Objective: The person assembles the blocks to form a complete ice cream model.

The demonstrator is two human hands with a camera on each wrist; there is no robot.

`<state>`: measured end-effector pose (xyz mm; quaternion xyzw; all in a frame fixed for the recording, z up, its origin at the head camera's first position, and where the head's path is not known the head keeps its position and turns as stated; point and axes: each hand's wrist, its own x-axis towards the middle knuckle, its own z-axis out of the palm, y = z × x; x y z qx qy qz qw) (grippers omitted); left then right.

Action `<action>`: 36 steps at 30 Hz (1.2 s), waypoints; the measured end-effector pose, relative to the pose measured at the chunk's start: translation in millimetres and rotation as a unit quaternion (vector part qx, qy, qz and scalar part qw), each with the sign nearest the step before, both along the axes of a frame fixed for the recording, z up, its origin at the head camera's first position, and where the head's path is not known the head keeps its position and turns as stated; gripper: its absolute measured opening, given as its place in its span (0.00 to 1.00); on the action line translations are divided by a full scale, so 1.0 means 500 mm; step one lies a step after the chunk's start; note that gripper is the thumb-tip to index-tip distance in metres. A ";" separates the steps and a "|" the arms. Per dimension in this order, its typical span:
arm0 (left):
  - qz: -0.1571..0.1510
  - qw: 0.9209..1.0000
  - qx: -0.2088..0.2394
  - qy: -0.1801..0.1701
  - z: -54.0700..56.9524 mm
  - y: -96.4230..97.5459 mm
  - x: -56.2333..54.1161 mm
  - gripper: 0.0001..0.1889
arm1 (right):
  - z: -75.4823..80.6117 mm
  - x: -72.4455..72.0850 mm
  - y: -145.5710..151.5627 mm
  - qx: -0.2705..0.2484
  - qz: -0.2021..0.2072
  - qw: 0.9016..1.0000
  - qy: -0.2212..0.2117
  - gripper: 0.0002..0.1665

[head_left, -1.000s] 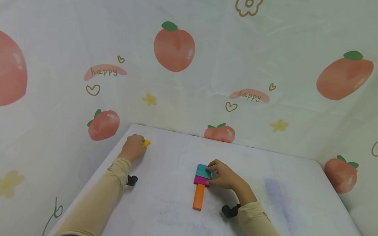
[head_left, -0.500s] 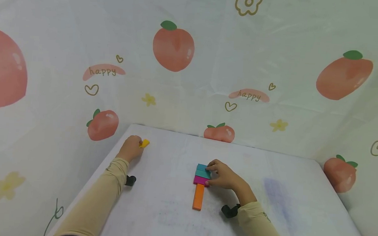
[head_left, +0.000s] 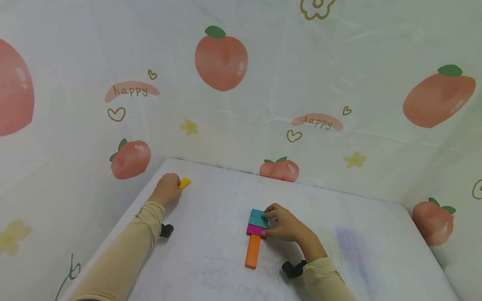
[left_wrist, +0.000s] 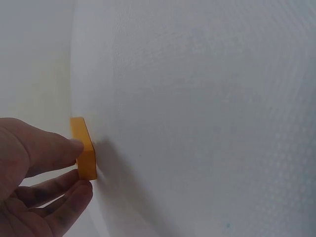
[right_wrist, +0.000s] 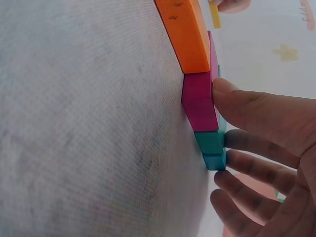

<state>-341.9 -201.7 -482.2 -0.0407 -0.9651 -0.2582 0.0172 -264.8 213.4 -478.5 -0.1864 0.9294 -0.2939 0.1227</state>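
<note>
At the far left of the table, my left hand (head_left: pixel 167 190) pinches a small yellow block (head_left: pixel 185 183) between thumb and fingertips. The left wrist view shows this block (left_wrist: pixel 87 158) low over the white surface with its shadow beside it. My right hand (head_left: pixel 289 226) touches a row of flat blocks near the middle. Its thumb rests at the magenta block (right_wrist: pixel 200 106), while straighter fingers lie along the ends of the teal block (right_wrist: pixel 209 142) and the blue block (head_left: pixel 257 212). An orange block (head_left: pixel 252 253) extends from the magenta one toward the near side, at right angles to the row.
The white table (head_left: pixel 203 239) carries a faint purple smudge (head_left: pixel 354 256) on the right. A wall cloth (head_left: pixel 243 114) printed with peaches stands behind and at both sides. Black camera mounts (head_left: pixel 292 269) hang below the wrists.
My left hand has shifted slightly back and left, and more of the yellow block shows. The right hand and the row of blocks stay in place.
</note>
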 end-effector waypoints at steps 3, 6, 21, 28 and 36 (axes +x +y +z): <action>-0.005 1.000 0.002 0.006 -0.003 0.004 -0.002 0.16 | -0.002 0.001 0.001 -0.001 -0.001 1.000 -0.001 0.32; -0.011 1.000 0.003 0.010 -0.005 0.012 -0.005 0.15 | -0.002 0.001 0.001 0.000 -0.001 1.000 -0.001 0.32; -0.046 0.999 0.016 0.005 -0.008 0.090 -0.011 0.16 | 0.000 0.001 -0.002 0.006 0.005 1.000 0.007 0.32; -0.065 0.998 0.026 0.006 -0.010 0.145 -0.015 0.16 | 0.005 0.002 -0.003 0.009 0.003 1.000 0.006 0.32; -0.078 0.997 0.026 0.002 -0.007 0.205 -0.016 0.16 | 0.006 -0.002 -0.004 0.017 0.003 1.000 0.003 0.33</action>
